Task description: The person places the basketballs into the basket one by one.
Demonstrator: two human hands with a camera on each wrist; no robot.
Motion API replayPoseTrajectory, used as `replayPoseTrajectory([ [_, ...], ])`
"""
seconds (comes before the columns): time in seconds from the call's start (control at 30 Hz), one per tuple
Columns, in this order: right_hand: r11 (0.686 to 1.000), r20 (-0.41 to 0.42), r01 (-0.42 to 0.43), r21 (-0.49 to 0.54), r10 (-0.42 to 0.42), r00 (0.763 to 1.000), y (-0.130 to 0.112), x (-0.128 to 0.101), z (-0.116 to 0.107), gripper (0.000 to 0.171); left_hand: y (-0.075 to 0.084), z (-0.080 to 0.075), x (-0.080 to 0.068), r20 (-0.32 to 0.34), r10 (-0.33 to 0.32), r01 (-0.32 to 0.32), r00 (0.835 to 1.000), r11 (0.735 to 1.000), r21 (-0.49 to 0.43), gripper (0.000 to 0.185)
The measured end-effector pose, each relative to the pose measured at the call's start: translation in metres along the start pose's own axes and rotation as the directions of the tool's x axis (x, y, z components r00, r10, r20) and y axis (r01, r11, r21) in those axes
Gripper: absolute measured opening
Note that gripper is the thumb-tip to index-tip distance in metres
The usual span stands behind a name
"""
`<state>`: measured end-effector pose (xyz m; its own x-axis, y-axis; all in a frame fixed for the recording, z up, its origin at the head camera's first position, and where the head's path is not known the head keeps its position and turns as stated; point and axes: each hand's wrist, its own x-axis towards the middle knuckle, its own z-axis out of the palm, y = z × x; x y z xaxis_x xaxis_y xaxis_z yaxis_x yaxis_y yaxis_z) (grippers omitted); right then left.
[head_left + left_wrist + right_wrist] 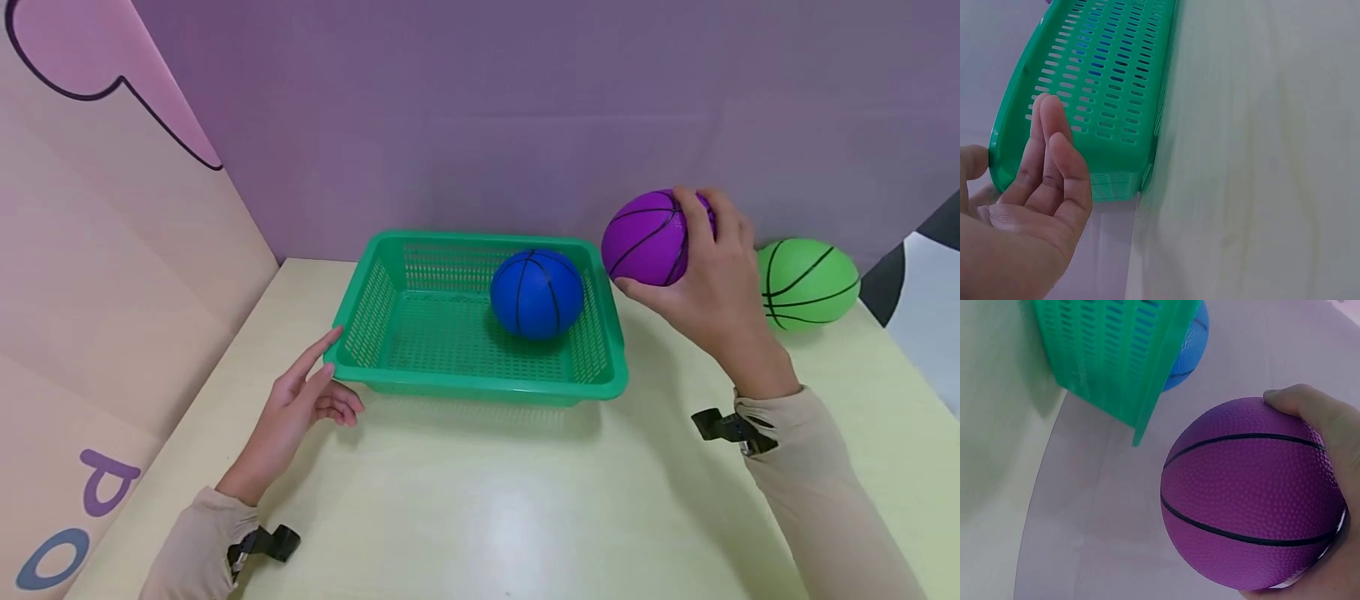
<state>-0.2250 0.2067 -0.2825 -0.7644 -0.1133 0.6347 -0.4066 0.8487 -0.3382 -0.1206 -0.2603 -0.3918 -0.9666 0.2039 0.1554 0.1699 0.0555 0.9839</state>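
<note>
A green perforated basket stands on the pale table with a blue ball in its right half. My right hand grips a purple ball in the air just past the basket's right rim; in the right wrist view the purple ball fills the frame beside the basket's corner. My left hand rests on the table with straight fingers touching the basket's front left corner; the left hand holds nothing.
A green ball lies on the table at the back right, just behind my right hand. A purple wall runs behind the table and a pink panel stands along the left side. The table's right edge is close to the green ball.
</note>
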Motion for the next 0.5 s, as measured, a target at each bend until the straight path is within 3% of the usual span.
replayPoseTrajectory([
  [0.3,0.999,0.042,0.047,-0.006,-0.046,0.998,-0.021,0.002,0.003,0.101,-0.003,0.002,0.000,0.000,0.013,-0.013,1.000,1.000,0.001,0.051],
  [0.5,0.991,0.041,0.133,0.014,-0.133,0.990,-0.035,0.004,0.007,0.099,-0.002,-0.001,-0.001,0.004,0.023,-0.023,1.000,1.000,-0.004,0.051],
])
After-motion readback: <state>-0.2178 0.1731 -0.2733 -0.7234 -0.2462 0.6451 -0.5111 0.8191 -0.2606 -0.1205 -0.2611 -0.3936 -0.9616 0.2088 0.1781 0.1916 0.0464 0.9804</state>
